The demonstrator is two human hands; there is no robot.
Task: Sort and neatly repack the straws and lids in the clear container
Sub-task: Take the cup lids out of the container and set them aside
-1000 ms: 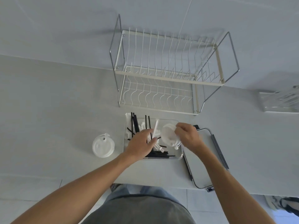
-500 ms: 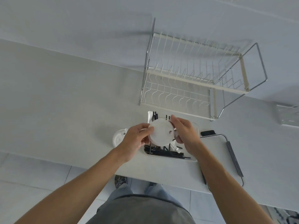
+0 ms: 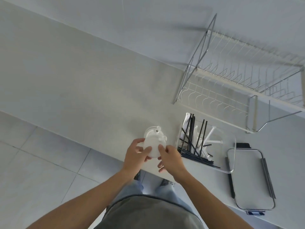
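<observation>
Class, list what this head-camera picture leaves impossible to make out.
- Lids: the hands, left and right, cover their near part, so their number is unclear.
- Dish rack: its right end is cut off by the frame edge.
- Straws in the clear container: overlapping, too tangled to count.

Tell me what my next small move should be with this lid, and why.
Probably lower the lid that both hands hold (left hand, right hand) onto the other lid on the counter just behind it, stacking them; only straws show in the container.
</observation>
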